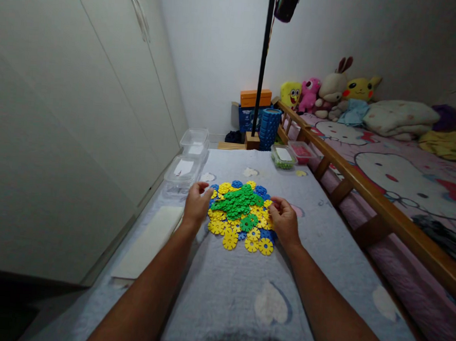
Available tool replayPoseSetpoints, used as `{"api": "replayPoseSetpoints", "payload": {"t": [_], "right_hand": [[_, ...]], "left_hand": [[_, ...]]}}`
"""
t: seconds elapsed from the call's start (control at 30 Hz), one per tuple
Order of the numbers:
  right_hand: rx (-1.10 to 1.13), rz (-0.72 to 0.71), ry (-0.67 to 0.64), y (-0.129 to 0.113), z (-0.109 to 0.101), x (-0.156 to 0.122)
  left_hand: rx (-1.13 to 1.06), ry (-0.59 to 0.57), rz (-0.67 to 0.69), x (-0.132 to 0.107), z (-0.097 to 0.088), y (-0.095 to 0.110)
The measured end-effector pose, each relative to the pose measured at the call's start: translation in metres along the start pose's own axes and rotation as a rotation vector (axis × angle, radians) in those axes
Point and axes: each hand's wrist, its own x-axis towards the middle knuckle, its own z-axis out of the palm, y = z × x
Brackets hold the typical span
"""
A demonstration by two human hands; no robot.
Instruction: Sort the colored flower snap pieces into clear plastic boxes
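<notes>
On the cloth-covered table is a heap of flat, notched snowflake discs. Green discs lie piled over yellow discs and blue discs. My left hand is at the heap's left edge, fingers curved and thumb apart from them, with nothing visible between. At the opposite edge my right hand curves inward, fingertips beside a yellow disc; a small gap shows between its thumb and fingers. Some blue discs near the right palm are partly hidden.
Clear plastic boxes stand at the back left, above a pale flat board. Tubs of green pieces and red pieces sit at the back right. A wooden bed rail runs along the right side; a white cupboard stands left.
</notes>
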Motion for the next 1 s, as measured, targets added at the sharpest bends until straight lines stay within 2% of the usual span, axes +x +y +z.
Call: {"api": "replayPoseSetpoints", "payload": {"t": [0.03, 0.1, 0.2, 0.3, 0.53, 0.7, 0.8, 0.9, 1.0], "right_hand": [[-0.029, -0.012, 0.032, 0.002, -0.002, 0.003], [-0.101, -0.051, 0.088, 0.007, -0.007, 0.008], [-0.281, -0.149, 0.12, 0.016, -0.012, 0.016], [-0.481, -0.232, 0.074, 0.024, -0.012, 0.019], [-0.616, -0.283, -0.026, 0.034, -0.01, 0.018], [-0.656, -0.285, -0.036, 0.035, -0.01, 0.018], [-0.711, -0.298, -0.028, 0.031, -0.009, 0.014], [-0.756, -0.361, -0.028, 0.023, -0.006, 0.007], [-0.778, -0.457, -0.092, 0.012, -0.001, 0.003]], "left_hand": [[0.16, -0.059, 0.096, -0.007, 0.008, -0.002], [0.464, -0.099, 0.208, -0.017, 0.019, -0.007], [0.846, -0.156, 0.208, -0.024, 0.027, -0.014], [1.02, -0.231, 0.187, -0.026, 0.035, -0.019], [1.056, -0.371, 0.381, -0.032, 0.055, -0.023], [1.019, -0.439, 0.525, -0.04, 0.054, -0.027], [1.026, -0.414, 0.557, -0.041, 0.049, -0.029], [1.057, -0.335, 0.552, -0.04, 0.046, -0.031], [1.073, -0.258, 0.535, -0.035, 0.043, -0.03]]}}
